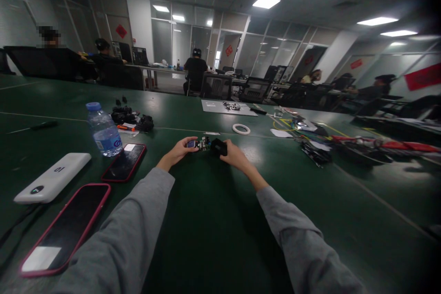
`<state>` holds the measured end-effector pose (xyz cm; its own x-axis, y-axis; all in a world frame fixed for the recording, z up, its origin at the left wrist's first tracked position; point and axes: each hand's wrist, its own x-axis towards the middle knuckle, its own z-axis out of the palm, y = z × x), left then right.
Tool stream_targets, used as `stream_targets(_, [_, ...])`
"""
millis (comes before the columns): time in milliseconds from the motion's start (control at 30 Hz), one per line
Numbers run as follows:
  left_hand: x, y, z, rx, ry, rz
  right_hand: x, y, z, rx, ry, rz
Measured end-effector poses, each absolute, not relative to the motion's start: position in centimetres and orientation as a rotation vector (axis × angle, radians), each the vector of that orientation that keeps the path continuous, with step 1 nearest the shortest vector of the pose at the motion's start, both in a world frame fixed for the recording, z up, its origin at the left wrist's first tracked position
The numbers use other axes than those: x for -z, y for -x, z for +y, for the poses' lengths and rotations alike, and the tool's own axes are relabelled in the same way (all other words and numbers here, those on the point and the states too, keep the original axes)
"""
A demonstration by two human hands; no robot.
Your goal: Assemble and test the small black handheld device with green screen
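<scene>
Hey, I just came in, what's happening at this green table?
Someone in grey sleeves is handling small parts above the green table. The left hand holds a small circuit board, and the right hand grips a black, box-like piece close beside it. Whether the two parts touch is too small to tell. Off to the left are a water bottle, a white power bank and two phones in red-pink cases.

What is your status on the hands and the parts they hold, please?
Left hand gripping small circuit board. Right hand gripping black part, close beside board. White ring just beyond, not between them.
</scene>
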<state>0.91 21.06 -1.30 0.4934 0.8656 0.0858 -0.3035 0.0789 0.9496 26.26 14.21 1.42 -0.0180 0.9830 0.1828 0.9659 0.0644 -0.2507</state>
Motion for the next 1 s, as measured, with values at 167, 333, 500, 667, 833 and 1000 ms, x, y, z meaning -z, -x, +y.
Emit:
stream_targets(167, [1.5, -1.0, 21.2, -0.969, -1.194, 0.588, -2.5, -25.1, 13.0, 0.235, 2.045, -2.206])
stream_targets(333, [1.7, -1.0, 21.4, -0.968, -1.211, 0.581, -1.5, -25.1, 12.9, 0.393, 1.986, -2.158])
stream_targets(500, [1.7, -1.0, 21.5, -0.972, -1.204, 0.592, -0.4, -25.1, 13.6, 0.362, 1.916, -2.183])
stream_targets(667, [1.5, -1.0, 21.2, -0.961, -1.196, 0.577, -0.2, -25.6, 14.0, 0.387, 1.859, -2.136])
stream_targets(833, [1.1, -0.9, 21.0, -0.951, -1.188, 0.611, 0.6, -26.6, 14.5, 0.288, 1.844, -2.06])
stream_targets(1000, [0.9, -0.8, 20.8, -0.932, -1.204, 0.618, 1.2, -27.0, 15.1, 0.217, 1.856, -1.956])
